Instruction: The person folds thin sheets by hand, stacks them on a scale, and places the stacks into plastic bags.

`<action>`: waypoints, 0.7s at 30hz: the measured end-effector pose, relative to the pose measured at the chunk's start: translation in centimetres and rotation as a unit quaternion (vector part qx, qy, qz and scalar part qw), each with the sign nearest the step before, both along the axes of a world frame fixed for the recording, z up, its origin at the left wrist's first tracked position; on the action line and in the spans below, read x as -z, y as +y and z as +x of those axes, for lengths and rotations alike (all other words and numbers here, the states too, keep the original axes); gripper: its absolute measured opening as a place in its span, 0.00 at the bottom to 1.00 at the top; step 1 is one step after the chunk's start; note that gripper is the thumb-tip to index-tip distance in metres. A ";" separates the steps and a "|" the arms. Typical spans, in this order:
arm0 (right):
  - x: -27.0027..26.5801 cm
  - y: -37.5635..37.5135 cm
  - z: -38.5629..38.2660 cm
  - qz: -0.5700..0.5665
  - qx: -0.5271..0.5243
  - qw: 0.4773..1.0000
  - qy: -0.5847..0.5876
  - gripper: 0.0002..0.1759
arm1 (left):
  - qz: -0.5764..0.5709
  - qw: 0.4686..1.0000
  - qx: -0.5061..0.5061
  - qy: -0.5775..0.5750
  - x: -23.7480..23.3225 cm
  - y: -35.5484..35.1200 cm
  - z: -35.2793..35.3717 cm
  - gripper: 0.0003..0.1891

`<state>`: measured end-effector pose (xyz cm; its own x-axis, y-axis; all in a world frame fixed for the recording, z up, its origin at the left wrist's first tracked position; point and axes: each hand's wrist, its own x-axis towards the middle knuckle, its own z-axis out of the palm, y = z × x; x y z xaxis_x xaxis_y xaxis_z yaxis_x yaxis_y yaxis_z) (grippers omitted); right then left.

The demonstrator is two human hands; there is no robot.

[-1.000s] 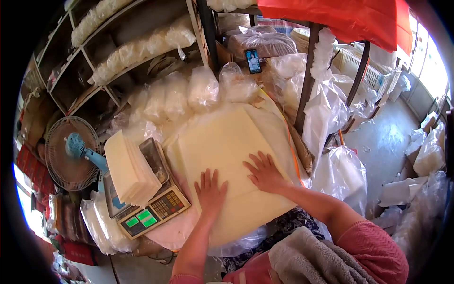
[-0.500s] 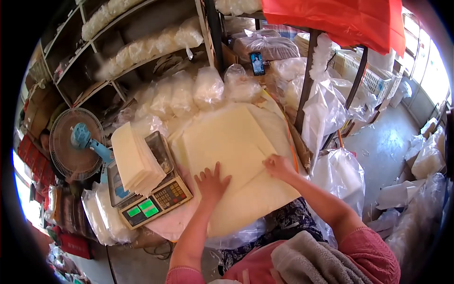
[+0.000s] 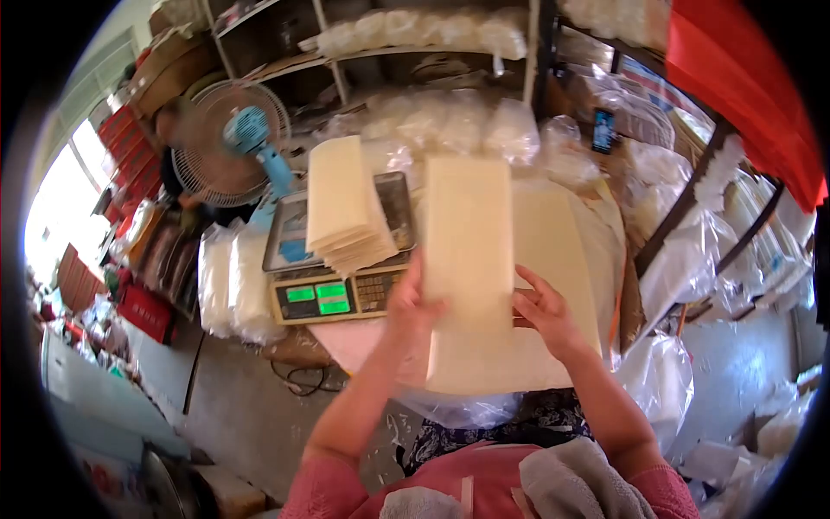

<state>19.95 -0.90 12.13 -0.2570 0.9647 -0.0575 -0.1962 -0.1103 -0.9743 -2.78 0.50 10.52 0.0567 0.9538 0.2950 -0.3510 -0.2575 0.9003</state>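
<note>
A long, folded cream sheet (image 3: 469, 233) is held upright between my two hands, over the table. My left hand (image 3: 412, 298) grips its left edge, slightly blurred. At its right edge is my right hand (image 3: 543, 313), thumb and fingers around the side. Under and to the right of it lie flat cream sheets (image 3: 553, 251). To the left, a thick stack of folded cream sheets (image 3: 348, 203) rests on the tray of a digital scale (image 3: 333, 296) with lit green displays.
A blue fan (image 3: 246, 130) stands behind the scale. Bagged pale goods (image 3: 512, 131) line the table's back, below shelves. A phone (image 3: 603, 130) stands among bags at the back right. Red cloth (image 3: 752, 86) hangs at the upper right. Another person is partly visible behind the fan.
The view has swung left. My hands have gone from lying on the flat sheets to holding a folded sheet up between them.
</note>
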 end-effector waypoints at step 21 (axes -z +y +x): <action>5.2 -4.2 4.0 0.049 0.010 0.981 -0.189 0.16 | 0.002 0.925 -0.284 0.251 -3.1 15.2 -23.8 0.36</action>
